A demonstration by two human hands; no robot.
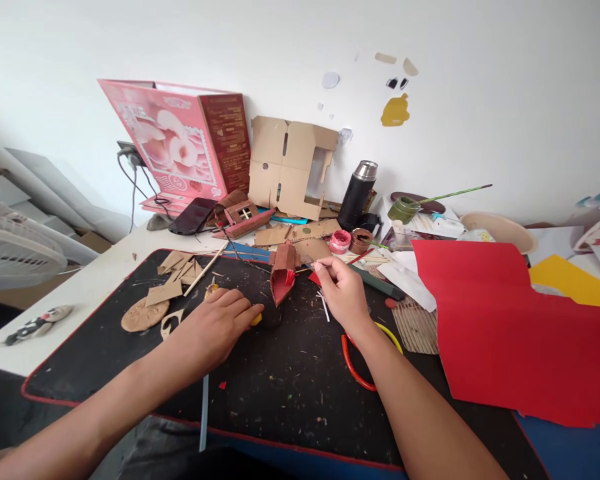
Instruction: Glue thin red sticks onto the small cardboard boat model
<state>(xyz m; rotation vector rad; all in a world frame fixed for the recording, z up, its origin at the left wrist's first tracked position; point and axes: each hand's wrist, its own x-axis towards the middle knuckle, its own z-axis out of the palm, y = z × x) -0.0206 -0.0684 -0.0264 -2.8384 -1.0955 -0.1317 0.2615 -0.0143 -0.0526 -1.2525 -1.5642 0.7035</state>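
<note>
Mid-frame, the right hand point(341, 285) is pinching a small piece point(311, 266) near the brown boat point(281, 268); whether the left hand point(225, 321) is gripping anything, I can't tell. Right of centre, jars point(340, 247) are holding pink paint point(340, 237) and brown paint point(363, 236).

The wall point(290, 53) is white and plain. Small bits are stuck on it: a yellow shape point(395, 112), a pale round spot point(331, 80) and a few little scraps. Low on the left is a dark socket point(125, 145) with cords point(133, 190) hanging down. The surface point(93, 293) is white and stands by the wall. Past its left side are a pale fan point(17, 250) and piled boxes point(13, 191). The light is soft, and the far left looks greyer.
</note>
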